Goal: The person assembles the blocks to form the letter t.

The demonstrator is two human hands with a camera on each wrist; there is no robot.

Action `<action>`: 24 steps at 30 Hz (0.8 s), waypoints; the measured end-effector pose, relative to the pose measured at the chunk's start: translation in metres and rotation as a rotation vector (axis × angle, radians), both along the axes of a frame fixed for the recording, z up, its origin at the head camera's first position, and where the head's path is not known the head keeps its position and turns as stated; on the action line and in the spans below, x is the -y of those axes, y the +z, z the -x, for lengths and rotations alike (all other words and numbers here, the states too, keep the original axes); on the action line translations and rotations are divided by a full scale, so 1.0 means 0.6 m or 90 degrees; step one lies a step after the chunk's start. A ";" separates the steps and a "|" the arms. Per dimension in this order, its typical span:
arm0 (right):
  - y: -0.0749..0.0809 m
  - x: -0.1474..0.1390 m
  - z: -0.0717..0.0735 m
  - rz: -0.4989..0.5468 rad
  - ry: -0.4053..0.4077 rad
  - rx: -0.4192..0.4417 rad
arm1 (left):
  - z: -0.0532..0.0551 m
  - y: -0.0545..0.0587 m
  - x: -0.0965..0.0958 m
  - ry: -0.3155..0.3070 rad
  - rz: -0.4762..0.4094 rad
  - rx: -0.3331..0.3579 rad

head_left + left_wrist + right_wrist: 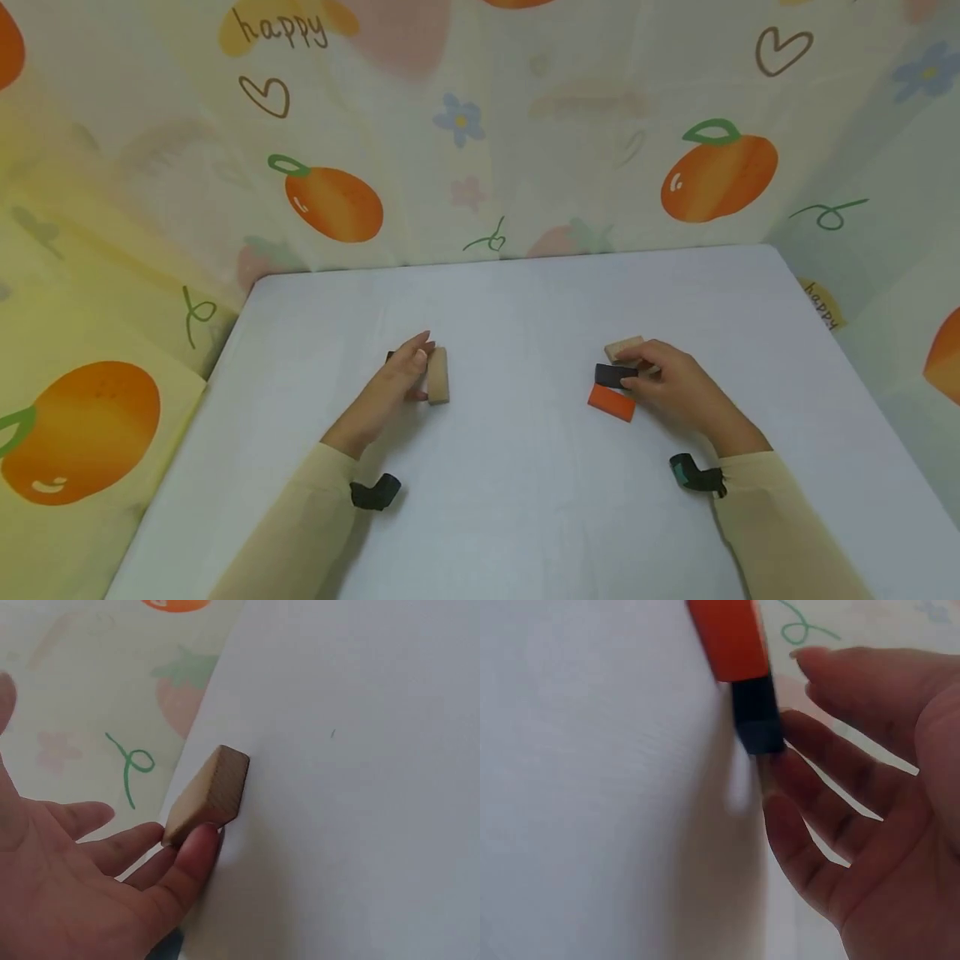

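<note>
In the head view my left hand [390,379] is at the left side of a plain wooden block [438,376], fingers loosely bent. The left wrist view shows fingertips against the near end of that wooden block [212,793], the other fingers spread. A dark piece [389,356] shows partly behind this hand. My right hand [671,379] is at the right of three blocks: a wooden block [622,347], a black block [614,376] and an orange block [611,402], bunched together. In the right wrist view its relaxed fingertips meet the black block [757,720], beside the orange block [731,637].
The blocks lie on a white table [517,500]. A patterned cloth [525,125] with oranges and hearts hangs behind it and at both sides. Small black wrist devices, left [375,492] and right [693,475], stick out over the table by the sleeves.
</note>
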State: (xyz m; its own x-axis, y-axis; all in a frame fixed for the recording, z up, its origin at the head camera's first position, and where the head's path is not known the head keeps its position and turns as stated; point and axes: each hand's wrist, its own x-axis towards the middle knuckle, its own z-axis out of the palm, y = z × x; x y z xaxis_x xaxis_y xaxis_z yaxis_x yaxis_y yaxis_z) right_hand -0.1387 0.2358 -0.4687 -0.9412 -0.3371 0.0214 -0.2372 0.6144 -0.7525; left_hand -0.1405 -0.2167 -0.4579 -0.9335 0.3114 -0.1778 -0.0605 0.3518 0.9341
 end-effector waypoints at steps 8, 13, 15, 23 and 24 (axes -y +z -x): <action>-0.021 0.003 -0.003 -0.014 -0.012 -0.006 | -0.001 -0.025 -0.020 0.025 0.005 -0.029; -0.031 0.001 -0.003 -0.016 -0.019 -0.015 | -0.006 -0.039 -0.033 0.028 0.014 -0.038; -0.035 -0.001 -0.004 -0.014 -0.025 -0.018 | -0.007 -0.044 -0.035 0.030 0.036 -0.052; -0.045 -0.003 -0.005 0.016 -0.041 -0.021 | -0.010 -0.052 -0.029 -0.025 0.135 -0.120; -0.046 -0.003 -0.005 0.018 -0.041 -0.022 | -0.011 -0.052 -0.029 -0.039 0.143 -0.128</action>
State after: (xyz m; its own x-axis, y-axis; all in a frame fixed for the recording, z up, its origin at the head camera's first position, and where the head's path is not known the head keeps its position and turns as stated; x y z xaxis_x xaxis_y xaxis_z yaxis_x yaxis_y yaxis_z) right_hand -0.1356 0.2379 -0.4964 -0.9593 -0.2753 0.0629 -0.2242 0.6075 -0.7620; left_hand -0.1338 -0.1995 -0.4893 -0.9379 0.3414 -0.0623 0.1449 0.5484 0.8235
